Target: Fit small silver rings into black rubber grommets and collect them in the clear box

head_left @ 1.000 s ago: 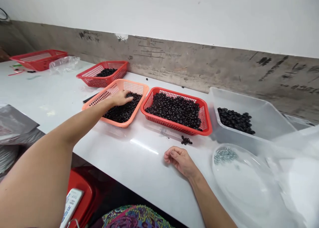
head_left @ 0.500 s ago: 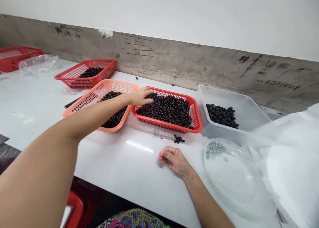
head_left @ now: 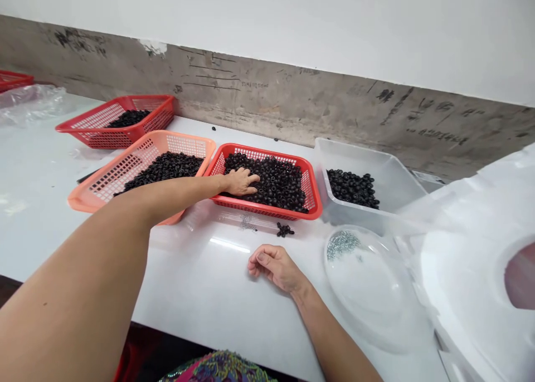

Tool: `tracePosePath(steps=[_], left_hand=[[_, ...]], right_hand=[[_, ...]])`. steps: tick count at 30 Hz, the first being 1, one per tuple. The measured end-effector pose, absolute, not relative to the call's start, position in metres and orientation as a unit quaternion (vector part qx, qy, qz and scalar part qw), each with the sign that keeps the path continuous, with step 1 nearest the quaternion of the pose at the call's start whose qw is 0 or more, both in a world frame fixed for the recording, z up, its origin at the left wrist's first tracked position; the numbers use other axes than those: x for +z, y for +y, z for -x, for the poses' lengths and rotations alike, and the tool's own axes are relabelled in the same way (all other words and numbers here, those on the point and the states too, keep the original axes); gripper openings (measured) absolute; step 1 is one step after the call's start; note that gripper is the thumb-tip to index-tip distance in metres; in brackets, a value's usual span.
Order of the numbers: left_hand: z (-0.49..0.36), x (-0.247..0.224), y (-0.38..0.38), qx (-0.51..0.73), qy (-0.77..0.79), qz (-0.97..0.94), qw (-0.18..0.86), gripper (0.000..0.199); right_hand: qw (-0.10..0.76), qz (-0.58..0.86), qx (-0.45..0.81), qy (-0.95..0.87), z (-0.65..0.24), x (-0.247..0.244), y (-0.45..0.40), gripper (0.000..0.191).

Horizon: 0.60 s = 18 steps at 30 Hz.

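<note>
My left hand (head_left: 241, 181) reaches into the middle red basket (head_left: 267, 212), palm down with fingers spread on the small black ring-shaped parts (head_left: 281, 181). Its fingertips touch the pile, and nothing shows in its grasp. My right hand (head_left: 273, 266) rests on the white table, its fingers curled in and the thumb against them. Whatever it may hold is hidden. Just beyond it lies a small cluster of black parts (head_left: 285, 230), with a few tiny clear or silvery pieces (head_left: 248, 223) to the left of that.
An orange basket (head_left: 79, 198) and a farther red basket (head_left: 115, 137) also contain black parts. At right stand a translucent bin (head_left: 397, 187) with black rings and a clear round dish (head_left: 376, 293) with tiny silvery pieces. White sheeting (head_left: 472, 220) covers the right side. A wall (head_left: 267, 103) runs behind.
My left hand has come down from the basket's left back corner, toward me and onto the black parts. The right hand keeps its curled pose. The view has shifted a little right.
</note>
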State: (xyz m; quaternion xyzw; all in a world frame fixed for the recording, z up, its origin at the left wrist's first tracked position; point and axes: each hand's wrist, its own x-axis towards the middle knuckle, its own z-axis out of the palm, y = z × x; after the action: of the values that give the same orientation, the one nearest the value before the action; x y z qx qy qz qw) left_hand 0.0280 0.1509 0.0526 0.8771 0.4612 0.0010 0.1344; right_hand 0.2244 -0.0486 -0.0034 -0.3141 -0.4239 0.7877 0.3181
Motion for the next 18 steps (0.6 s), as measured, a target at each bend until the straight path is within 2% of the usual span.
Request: tracePosePath(steps=[7,18], left_hand=[[-0.0346,0.0504,0.1497,-0.022,0.484,-0.87,0.091,0.037],[-0.0305,0.0555,0.1527,0.022,0.536,-0.843,0.04,0.025]], right_hand=[[0.315,0.323,0.784,-0.426,-0.2234,-0.001,-0.0489,0.028],[0.318,0.314,0.785,-0.428,-0.2232,-0.0012,-0.049,0.027]])
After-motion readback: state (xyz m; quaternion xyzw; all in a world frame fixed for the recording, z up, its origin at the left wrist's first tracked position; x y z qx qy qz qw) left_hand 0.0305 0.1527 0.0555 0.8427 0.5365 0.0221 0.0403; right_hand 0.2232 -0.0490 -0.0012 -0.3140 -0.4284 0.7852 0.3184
